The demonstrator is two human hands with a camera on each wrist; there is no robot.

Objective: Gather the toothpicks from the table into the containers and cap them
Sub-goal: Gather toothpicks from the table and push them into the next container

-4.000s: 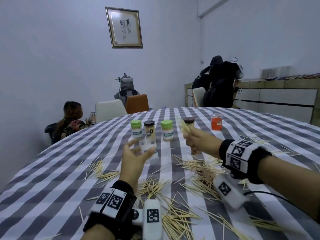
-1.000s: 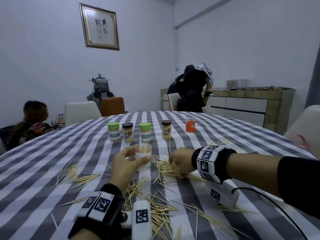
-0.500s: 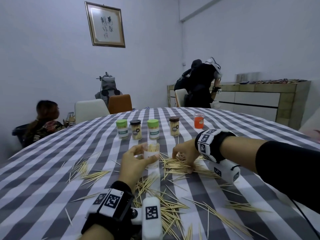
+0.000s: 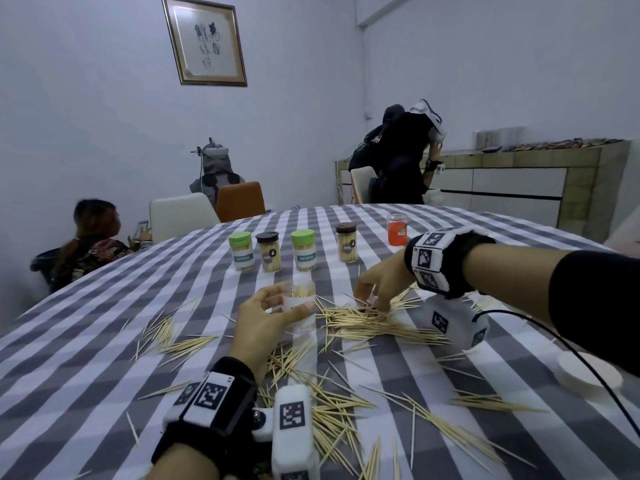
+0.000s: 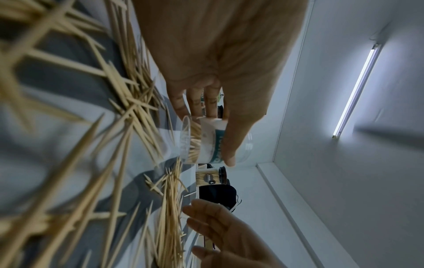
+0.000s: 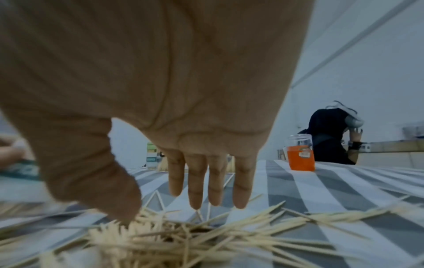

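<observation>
Pale wooden toothpicks point(image 4: 367, 323) lie strewn over the grey-and-white striped worktop point(image 4: 104, 358), thickest at the centre and lower middle of the head view.

Row of capped containers, upper centre: two green-lidded jars point(image 4: 241, 251) point(image 4: 304, 249), labels reading "TOOTHPICK", and two dark-lidded jars point(image 4: 268, 251) point(image 4: 346, 242) with small dark labels, writing too small to read. All four hold toothpicks. To their right, an orange jar point(image 4: 397, 229) with a clear top; contents cannot be told.

Open clear container point(image 4: 303, 306), centre of frame, uncapped and part-filled with toothpicks; its white and teal label is only partly legible. The left hand point(image 4: 266, 320) grips it, thumb and fingers curled round the wall.

The right hand point(image 4: 381, 282), right of centre, reaches down into the heap just beside the container, fingers spread and fairly straight, thumb tip point(image 6: 125, 215) touching the toothpicks; nothing is pinched.

White round lid point(image 4: 588, 372), lower right, on the worktop.
</observation>
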